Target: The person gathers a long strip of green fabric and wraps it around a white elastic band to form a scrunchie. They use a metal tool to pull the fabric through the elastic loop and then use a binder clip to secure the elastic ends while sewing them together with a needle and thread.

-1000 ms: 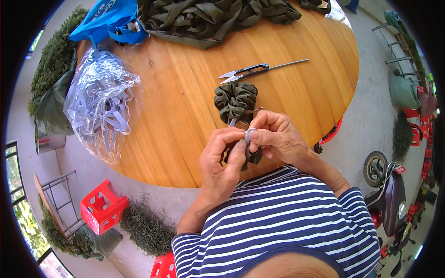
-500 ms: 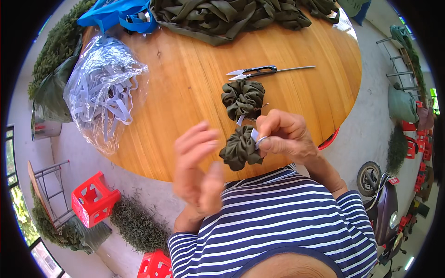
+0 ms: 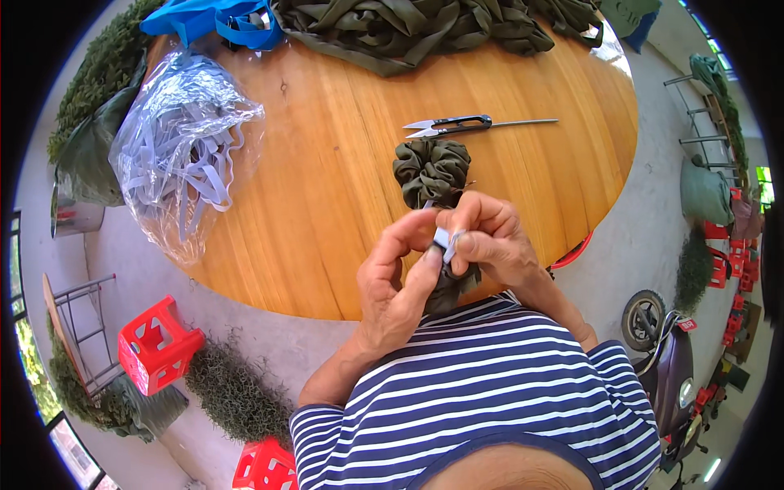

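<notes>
Close to my body at the table's edge, both hands meet over a dark green scrunchie (image 3: 454, 287). My right hand (image 3: 490, 241) pinches a pale elastic band (image 3: 443, 238) that comes out of it. With thumb and forefinger, my left hand (image 3: 402, 273) grips the same band from the other side. The fingers cover much of the scrunchie. Just beyond the hands lies a second dark green scrunchie (image 3: 431, 173), with a bit of pale band at its near side. Thread snips (image 3: 449, 126) rest behind it, beside a thin metal rod (image 3: 527, 122).
On the wooden table (image 3: 318, 204), a clear plastic bag (image 3: 184, 155) of pale elastic strips lies left. A heap of dark green fabric (image 3: 408, 33) and a blue bag (image 3: 212, 23) are at the far side. Red stools (image 3: 157, 347) and a scooter (image 3: 665, 367) stand around.
My left hand has come right, from beside the scrunchie to the band, and its fingers have closed there. The right hand keeps its pinch.
</notes>
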`<state>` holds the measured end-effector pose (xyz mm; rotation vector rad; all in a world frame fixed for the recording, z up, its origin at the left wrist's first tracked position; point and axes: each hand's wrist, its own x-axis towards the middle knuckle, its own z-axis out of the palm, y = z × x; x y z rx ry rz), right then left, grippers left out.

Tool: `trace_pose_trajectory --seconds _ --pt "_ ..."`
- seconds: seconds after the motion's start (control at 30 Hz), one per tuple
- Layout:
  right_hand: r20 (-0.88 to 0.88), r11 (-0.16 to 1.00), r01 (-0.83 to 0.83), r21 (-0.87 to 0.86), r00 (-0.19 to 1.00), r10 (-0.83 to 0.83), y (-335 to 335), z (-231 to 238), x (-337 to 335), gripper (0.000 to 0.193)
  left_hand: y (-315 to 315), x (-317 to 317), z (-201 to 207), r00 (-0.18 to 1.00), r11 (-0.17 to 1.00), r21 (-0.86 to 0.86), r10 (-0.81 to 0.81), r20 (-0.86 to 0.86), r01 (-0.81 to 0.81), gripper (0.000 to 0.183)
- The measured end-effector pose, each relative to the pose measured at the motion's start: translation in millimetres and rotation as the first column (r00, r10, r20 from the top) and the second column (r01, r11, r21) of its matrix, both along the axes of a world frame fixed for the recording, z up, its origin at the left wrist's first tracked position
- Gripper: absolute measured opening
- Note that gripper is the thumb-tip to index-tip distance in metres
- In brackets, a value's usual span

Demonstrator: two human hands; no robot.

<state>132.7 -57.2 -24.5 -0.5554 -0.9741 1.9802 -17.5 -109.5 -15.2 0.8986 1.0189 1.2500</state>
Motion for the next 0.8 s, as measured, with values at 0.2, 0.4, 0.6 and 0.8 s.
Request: trace_pose_trajectory --seconds 0.2,0.4,0.6,0.8 --pt "0.115 0.996 -0.058 -0.069 0.991 0.065 2 2 4 0.014 3 -1 -4 1.0 0.999 -0.033 0.007 0.001 -0.007 0.017" --pt "0.18 0.995 -0.081 -0.054 0.98 0.089 5 -5 3 0.013 8 -3 4 0.999 0.989 -0.144 0.013 0.047 -0.006 0.015" --pt "0.285 0.99 -0.129 0.061 0.953 0.106 5 3 0 0.012 6 -2 -2 0.998 0.991 -0.134 0.032 0.055 -0.024 0.012" --pt "0.402 0.977 -0.053 -0.205 0.906 0.134 11 14 -2 0.016 3 6 -22 0.906 0.917 0.329 0.321 -0.275 -0.225 0.006"
